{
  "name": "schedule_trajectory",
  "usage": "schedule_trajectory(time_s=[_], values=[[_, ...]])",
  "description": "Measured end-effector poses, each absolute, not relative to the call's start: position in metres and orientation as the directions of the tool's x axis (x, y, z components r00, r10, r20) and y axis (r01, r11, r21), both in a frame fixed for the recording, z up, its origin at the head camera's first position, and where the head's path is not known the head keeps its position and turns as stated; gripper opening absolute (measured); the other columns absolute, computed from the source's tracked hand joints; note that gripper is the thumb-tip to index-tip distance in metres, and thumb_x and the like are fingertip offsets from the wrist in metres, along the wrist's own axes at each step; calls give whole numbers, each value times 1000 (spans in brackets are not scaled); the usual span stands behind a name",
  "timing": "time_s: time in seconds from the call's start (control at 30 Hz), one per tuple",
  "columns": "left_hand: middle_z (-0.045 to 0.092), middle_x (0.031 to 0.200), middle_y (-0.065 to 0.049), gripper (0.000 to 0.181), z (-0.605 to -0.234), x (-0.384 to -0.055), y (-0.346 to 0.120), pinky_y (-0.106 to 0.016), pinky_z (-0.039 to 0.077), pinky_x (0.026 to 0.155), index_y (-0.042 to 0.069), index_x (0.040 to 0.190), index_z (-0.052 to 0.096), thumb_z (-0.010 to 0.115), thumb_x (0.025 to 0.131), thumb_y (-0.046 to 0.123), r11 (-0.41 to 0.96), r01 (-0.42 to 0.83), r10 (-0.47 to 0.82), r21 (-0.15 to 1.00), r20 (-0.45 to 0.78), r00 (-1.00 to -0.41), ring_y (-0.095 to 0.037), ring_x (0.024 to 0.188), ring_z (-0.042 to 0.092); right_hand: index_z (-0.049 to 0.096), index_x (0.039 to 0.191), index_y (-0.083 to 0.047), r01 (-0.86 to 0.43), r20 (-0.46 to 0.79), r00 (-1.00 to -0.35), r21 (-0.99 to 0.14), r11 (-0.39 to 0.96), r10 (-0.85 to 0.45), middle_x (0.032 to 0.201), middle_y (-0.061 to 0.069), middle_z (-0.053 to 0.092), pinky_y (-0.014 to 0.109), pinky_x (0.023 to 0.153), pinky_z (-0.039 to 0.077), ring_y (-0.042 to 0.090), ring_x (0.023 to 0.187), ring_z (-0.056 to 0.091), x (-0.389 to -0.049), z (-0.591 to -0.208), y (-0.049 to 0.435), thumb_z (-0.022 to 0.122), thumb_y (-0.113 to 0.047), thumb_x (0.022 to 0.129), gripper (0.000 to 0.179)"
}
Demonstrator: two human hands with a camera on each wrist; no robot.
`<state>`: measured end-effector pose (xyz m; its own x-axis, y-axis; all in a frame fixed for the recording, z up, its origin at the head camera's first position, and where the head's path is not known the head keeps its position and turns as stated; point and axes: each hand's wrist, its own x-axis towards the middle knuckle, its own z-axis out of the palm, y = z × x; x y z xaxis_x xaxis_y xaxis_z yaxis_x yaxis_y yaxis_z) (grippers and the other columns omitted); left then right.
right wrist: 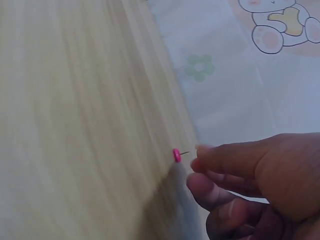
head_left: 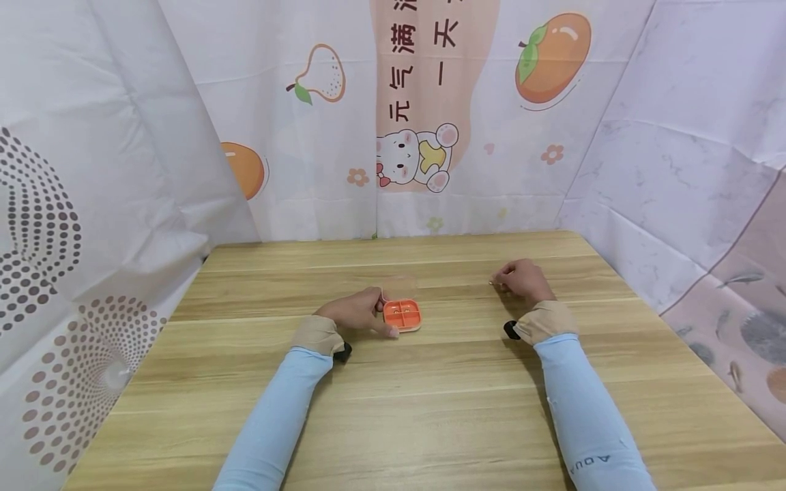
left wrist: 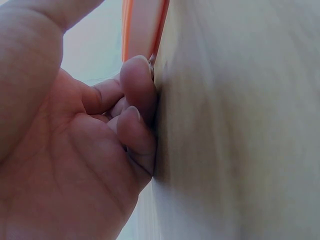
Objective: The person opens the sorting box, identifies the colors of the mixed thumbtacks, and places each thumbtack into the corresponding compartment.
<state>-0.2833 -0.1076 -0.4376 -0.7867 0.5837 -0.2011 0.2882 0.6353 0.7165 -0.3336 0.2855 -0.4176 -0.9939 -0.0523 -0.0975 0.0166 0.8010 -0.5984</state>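
A small orange case point(head_left: 402, 314) with several compartments lies open on the table, its clear lid folded back. Tiny gold-coloured pieces sit in its far compartments. My left hand point(head_left: 359, 311) grips the case at its left side, thumb along the near edge and fingers by the lid hinge. In the left wrist view the curled fingers point(left wrist: 137, 95) rest on the wood next to the orange wall. At the right, my right hand point(head_left: 520, 278) has thumb and forefinger together. A pink-headed pin point(right wrist: 176, 155) projects from those fingertips, its thin metal shaft toward them; the contact is hard to see.
The wooden table point(head_left: 430, 409) runs back to a printed curtain point(head_left: 344, 136). White cloth point(head_left: 141, 170) hangs along the left side and a marbled cloth point(head_left: 675, 136) along the right. Black bands point(head_left: 512, 330) show at both wrists.
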Motion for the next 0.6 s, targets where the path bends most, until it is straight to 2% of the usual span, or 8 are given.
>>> schedule_trajectory(time_s=[0.23, 0.6], values=[[56, 106, -4, 63, -439, -284, -107, -29, 43, 83, 9, 117, 50, 89, 78, 40, 629, 281, 584, 725, -203, -786, -16, 93, 49, 74, 105, 0, -12, -78, -995, -575, 818, -70, 81, 7, 72, 28, 63, 46, 18, 70, 60, -334, -421, 282, 68, -24, 98, 25], [56, 106, -5, 63, -436, -282, -107, -29, 43, 82, 9, 117, 51, 89, 77, 40, 625, 270, 582, 732, -206, -787, -17, 93, 49, 77, 96, -1, 13, -108, -993, -565, 825, -58, 79, 5, 72, 29, 63, 44, 18, 71, 58, -336, -421, 280, 66, -22, 99, 24]])
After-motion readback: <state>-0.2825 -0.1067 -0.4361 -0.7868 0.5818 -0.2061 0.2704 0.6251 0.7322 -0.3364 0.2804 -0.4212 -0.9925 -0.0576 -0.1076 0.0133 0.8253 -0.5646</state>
